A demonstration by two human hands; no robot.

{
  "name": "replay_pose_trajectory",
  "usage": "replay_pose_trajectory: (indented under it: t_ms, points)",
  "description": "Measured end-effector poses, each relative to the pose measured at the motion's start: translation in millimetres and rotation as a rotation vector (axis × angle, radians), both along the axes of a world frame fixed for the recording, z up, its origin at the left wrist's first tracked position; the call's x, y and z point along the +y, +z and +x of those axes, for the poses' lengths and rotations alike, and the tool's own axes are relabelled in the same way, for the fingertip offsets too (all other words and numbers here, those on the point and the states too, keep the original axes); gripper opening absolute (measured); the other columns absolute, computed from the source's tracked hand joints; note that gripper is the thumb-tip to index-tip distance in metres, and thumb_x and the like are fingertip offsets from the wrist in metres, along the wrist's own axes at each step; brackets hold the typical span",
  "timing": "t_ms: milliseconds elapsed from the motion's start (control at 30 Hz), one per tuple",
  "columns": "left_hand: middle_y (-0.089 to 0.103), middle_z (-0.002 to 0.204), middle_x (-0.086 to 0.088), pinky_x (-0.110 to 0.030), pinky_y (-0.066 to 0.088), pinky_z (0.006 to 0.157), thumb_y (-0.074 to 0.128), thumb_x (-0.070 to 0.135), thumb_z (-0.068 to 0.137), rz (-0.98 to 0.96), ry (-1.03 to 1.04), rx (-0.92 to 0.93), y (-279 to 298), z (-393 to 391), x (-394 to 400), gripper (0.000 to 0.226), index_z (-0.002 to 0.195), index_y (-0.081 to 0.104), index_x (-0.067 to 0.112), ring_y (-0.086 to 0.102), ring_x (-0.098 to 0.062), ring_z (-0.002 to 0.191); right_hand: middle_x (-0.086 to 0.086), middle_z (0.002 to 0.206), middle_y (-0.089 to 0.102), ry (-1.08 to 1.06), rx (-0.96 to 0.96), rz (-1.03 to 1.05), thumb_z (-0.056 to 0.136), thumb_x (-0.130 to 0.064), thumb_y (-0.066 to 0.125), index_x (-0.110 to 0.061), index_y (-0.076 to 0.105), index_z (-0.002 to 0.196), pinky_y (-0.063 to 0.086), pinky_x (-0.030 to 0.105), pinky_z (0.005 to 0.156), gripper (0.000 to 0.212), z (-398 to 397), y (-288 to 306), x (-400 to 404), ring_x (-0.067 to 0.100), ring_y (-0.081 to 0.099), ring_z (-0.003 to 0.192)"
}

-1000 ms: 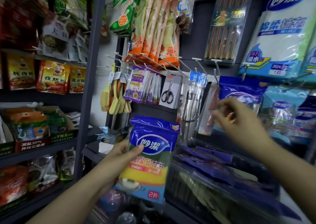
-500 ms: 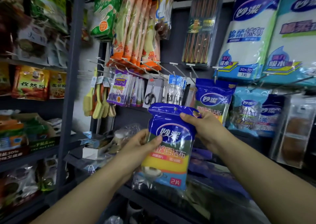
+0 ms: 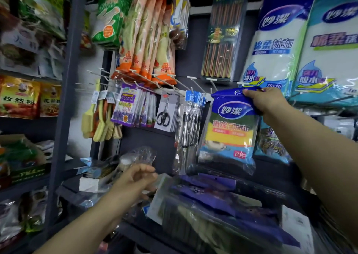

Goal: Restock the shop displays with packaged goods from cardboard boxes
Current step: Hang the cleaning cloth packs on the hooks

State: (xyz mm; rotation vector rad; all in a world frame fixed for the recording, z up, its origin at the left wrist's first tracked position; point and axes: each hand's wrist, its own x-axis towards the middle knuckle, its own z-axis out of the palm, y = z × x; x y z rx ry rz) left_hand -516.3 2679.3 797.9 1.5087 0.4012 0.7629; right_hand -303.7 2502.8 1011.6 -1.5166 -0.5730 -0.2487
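The right hand [image 3: 265,103] pinches the blue header of a sponge-cloth pack [image 3: 230,129] against the dark pegboard wall [image 3: 155,143], just right of the hanging scissors [image 3: 164,116]. Below the scissors, the left hand [image 3: 133,182] hovers loose-fingered and empty over the cluttered shelf [image 3: 65,189].

Bare dark panel [image 3: 151,145] below scissors [image 3: 163,116], jutting pegs [image 3: 182,84] above.

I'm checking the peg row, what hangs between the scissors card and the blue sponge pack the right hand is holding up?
In the head view, clear packs of metal utensils with blue headers hang between the scissors card and the sponge pack gripped by the right hand.
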Motion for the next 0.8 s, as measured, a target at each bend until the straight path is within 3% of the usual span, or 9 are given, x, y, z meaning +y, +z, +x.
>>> replay_pose_trajectory:
  t_ms: [167,367,800]
  points:
    - [0.068,0.099,-0.013,-0.027,0.050,0.061,0.061,0.010,0.090,-0.001,0.007,0.024,-6,-1,12,0.011,0.101,0.062,0.011,0.064,-0.021,0.077,0.010,0.089,0.062,-0.046,0.033,0.002,0.083,-0.018,0.073,-0.013,0.050,0.076,0.050,0.029,0.053,0.025,6,0,5,0.018,0.059,0.061]
    - [0.067,0.103,-0.018,-0.027,0.050,0.059,0.060,0.007,0.089,-0.024,0.017,0.032,-11,-1,21,0.009,0.099,0.061,0.007,0.062,-0.023,0.073,0.006,0.090,0.062,-0.033,0.063,0.043,0.084,-0.020,0.072,-0.010,0.051,0.094,0.048,0.025,0.051,0.025,8,-2,7,0.014,0.060,0.063]
    - [0.071,0.097,-0.013,-0.030,0.048,0.064,0.063,0.008,0.088,-0.019,0.031,0.078,-19,-4,21,0.010,0.097,0.064,0.008,0.064,-0.022,0.072,0.005,0.087,0.064,-0.092,-0.004,0.001,0.081,-0.023,0.075,-0.009,0.056,0.099,0.053,0.029,0.061,0.029,17,-2,4,0.019,0.064,0.070]
